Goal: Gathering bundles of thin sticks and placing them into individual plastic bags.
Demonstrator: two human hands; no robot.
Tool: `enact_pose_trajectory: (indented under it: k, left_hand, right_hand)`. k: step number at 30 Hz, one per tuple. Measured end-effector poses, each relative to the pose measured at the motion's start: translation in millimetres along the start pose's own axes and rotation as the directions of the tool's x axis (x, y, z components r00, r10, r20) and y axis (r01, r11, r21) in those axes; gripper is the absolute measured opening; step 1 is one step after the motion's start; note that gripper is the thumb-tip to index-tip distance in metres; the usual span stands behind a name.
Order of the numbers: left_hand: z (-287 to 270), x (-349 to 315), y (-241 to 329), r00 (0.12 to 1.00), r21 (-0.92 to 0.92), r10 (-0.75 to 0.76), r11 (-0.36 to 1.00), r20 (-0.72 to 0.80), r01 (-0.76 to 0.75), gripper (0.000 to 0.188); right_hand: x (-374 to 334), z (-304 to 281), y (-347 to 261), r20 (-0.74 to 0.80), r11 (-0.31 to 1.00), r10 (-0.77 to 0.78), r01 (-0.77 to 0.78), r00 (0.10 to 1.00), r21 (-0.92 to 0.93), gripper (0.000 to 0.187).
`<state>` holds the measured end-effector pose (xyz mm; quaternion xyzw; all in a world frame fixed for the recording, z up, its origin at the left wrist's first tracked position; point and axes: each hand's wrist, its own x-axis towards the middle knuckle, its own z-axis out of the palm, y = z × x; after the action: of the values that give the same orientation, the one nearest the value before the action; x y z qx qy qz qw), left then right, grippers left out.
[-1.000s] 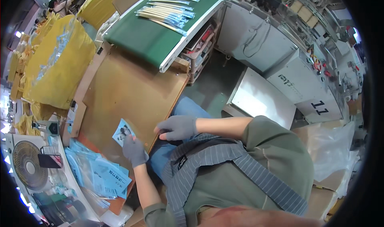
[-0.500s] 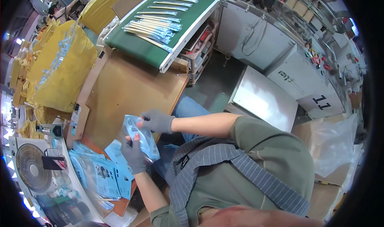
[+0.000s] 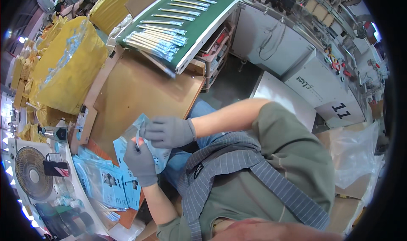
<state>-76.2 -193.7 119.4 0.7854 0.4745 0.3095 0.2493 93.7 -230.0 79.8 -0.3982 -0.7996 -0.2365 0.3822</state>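
Note:
Over the near edge of the brown tabletop, my two grey-gloved hands are together on a light-blue plastic bag (image 3: 162, 158). My left hand (image 3: 141, 162) is closed around the bag's left side, its bare thumb and fingertip showing near the top. My right hand (image 3: 167, 132) lies across the upper part of the bag, fingers bent and pressed against it. Part of the bag's top edge (image 3: 143, 119) rises above the fingers. What the bag contains is hidden by my gloves. Beside my left hand lie several flat light-blue printed bags (image 3: 99, 179).
Wrapped thin sticks (image 3: 154, 41) lie in a row and a pile on the green conveyor belt (image 3: 199, 26); one blurred stick (image 3: 157, 65) tips over its end. A yellow sack (image 3: 70, 71) stands left of the tabletop (image 3: 140, 88). A fan (image 3: 34, 173) sits at lower left.
My right hand has moved down over the bag and covers more of it, while my left hand has shifted slightly up. A stick at the belt's end has tipped over the edge.

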Motion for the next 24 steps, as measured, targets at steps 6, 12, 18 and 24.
enact_pose_trajectory:
  k: [6, 12, 18, 24]
  left_hand:
    - [-2.9, -6.0, 37.4, 0.962, -0.028, 0.245, 0.970, 0.118, -0.243, 0.013]
    - [-28.2, -10.1, 66.4, 0.926, 0.020, 0.367, 0.929, 0.083, -0.370, 0.015]
    - [-87.9, -26.1, 103.3, 0.704, 0.323, 0.694, 0.708, -0.154, -0.627, 0.023]
    - [-83.5, -3.0, 56.2, 0.786, 0.474, 0.605, 0.660, 0.124, -0.583, 0.033]
  right_hand:
    - [12.8, 14.6, -4.6, 0.157, 0.914, -0.291, 0.225, 0.944, 0.339, 0.011]
    - [62.4, -4.6, -2.1, 0.359, 0.040, 0.301, -0.388, 0.883, 0.921, 0.027]
    - [106.3, -25.0, 9.5, 0.857, -0.970, 0.171, -0.069, 0.485, 0.232, 0.043]
    - [113.7, -6.1, -14.9, 0.794, -0.646, 0.254, -0.514, 0.552, 0.564, 0.027]
